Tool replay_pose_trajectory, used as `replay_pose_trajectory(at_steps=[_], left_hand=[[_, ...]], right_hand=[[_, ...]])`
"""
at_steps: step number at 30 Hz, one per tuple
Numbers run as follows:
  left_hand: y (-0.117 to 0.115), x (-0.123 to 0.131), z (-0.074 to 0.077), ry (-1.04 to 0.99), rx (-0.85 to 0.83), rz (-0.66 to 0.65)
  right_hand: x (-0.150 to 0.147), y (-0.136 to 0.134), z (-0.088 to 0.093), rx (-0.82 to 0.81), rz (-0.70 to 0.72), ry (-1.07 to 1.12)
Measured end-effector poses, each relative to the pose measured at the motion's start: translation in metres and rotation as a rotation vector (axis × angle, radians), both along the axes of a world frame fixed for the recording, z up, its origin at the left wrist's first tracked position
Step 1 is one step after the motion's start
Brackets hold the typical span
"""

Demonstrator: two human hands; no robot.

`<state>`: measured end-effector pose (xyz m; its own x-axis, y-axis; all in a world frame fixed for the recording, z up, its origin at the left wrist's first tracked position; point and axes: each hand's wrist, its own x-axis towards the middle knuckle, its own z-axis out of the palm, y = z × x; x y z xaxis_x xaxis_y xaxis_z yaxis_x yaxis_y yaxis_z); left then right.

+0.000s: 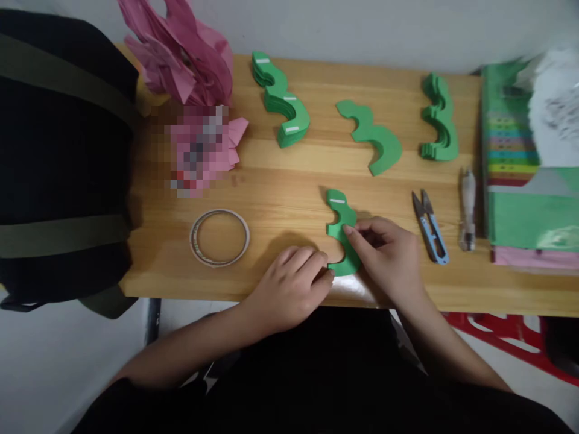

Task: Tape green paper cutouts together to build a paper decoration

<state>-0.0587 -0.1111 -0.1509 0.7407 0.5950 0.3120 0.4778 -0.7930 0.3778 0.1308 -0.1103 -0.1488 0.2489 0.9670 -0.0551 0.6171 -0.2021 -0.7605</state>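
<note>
A green wavy cutout (347,241), shaped like a figure 3, lies near the table's front edge with a white strip on its top end. My right hand (391,256) pinches its right side near the middle, thumb on top and the other fingers partly hidden. At its lower left end, my left hand (296,286) has curled fingers, with thumb and index tip closed at the edge. Farther back are a stack of green cutouts with white strips (298,114), another green cutout (384,144) without visible strips, and a third green stack (447,126).
A tape roll (194,241) lies to the left. Blue-handled thread snips (434,232) and a clear-bodied pen-like tool (468,208) lie at right, beside packs of coloured sheets (515,211). Pink crumpled paper (217,66) and a dark bag (58,181) occupy the left side.
</note>
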Motion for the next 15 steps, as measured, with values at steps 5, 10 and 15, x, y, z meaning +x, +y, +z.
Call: replay_pose_trajectory(at_steps=[5,10,15], left_hand=[[0.0005,-0.0010,-0.0002,-0.002,-0.001,-0.005],[0.0007,-0.0009,0.0003,0.015,0.018,-0.016],[-0.0006,0.0011,0.0029,0.055,-0.012,-0.009]], right_hand=[[-0.0034,0.0002,0.0002,0.028,0.002,-0.084],[-0.0046,-0.0001,-0.0002,0.038,0.005,-0.133],[-0.0060,-0.0007,0.0002,0.029,-0.004,-0.155]])
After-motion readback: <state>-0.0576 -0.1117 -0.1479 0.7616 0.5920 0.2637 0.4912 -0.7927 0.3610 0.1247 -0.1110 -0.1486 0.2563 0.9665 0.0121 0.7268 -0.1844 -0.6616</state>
